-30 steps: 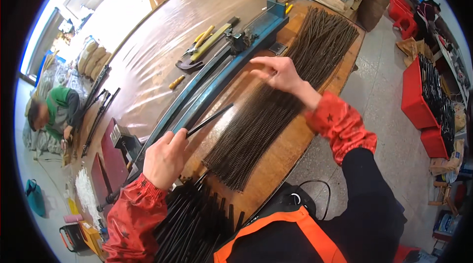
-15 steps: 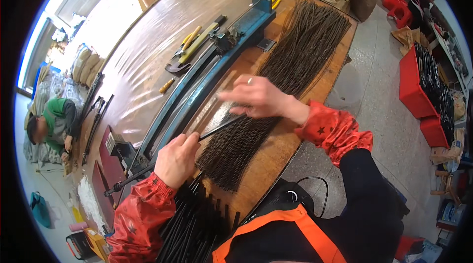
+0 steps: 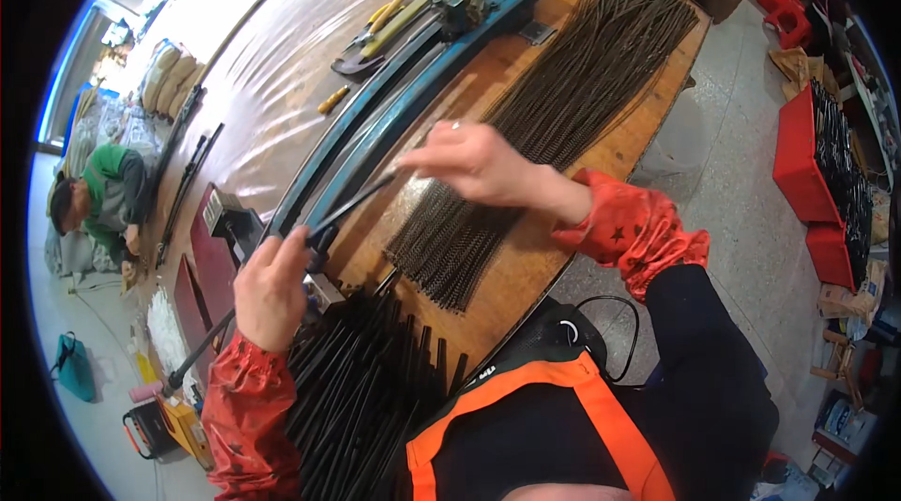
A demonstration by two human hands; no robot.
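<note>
My left hand [image 3: 270, 293] is closed around a long thin black rod [image 3: 355, 203]. The rod slants from a knobbed end at the lower left up toward the bench's middle. Beside its upper end is my right hand [image 3: 474, 163], fingers drawn together in a pinch; whatever they hold is hidden. Under and beyond this hand lies a wide bundle of dark coiled springs [image 3: 554, 102] on the wooden bench [image 3: 502, 290]. Below my left hand, a heap of black tubes [image 3: 366, 388] fills the near end. A long blue metal fixture [image 3: 375, 130] runs along the springs' left side.
Left of the fixture lie a hacksaw [image 3: 404, 27] and a wooden-handled tool [image 3: 333, 99] on plastic sheeting. A co-worker in green [image 3: 103, 191] bends at the far left. Red bins [image 3: 807, 159] of black parts stand on the floor at right.
My left hand has moved left with the rod, whose upper end now points more steeply up. My right hand has shifted slightly left and stays by that end. The view has shifted a little.
</note>
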